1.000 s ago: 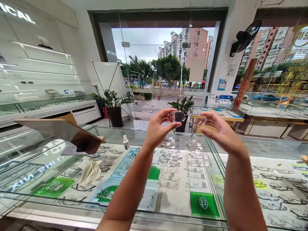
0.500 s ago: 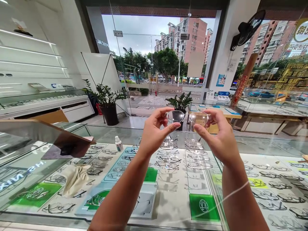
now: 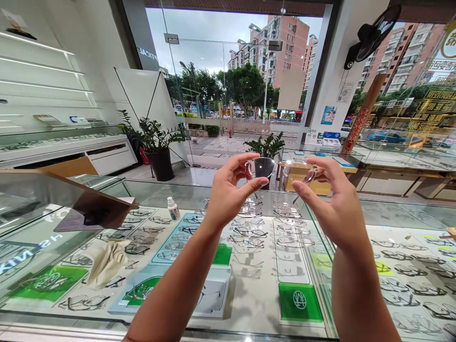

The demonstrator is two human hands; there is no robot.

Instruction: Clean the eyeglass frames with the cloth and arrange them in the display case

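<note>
Both hands hold up a pair of eyeglasses (image 3: 262,167) with clear lenses and a thin rim, in front of me above the glass display counter. My left hand (image 3: 233,187) pinches the left end of the frame between thumb and fingers. At the right end, my right hand (image 3: 326,194) grips the rim and hinge side the same way. Through the lenses I see a plant pot and a wooden cabinet behind. The temples are mostly hidden by the fingers and glare. Beneath the hands, rows of eyeglasses (image 3: 249,232) lie inside the counter.
On the glass counter top stand a small white bottle (image 3: 173,209), a crumpled beige cloth (image 3: 107,263) and a tilted wooden-framed mirror or board (image 3: 71,194). A green card (image 3: 299,302) lies in the case. Potted plants (image 3: 160,161) and a glass door are beyond.
The eyeglasses tilt slightly differently, and my right hand has shifted a little to the right and down. The view has turned slightly. Both hands keep their grip.
</note>
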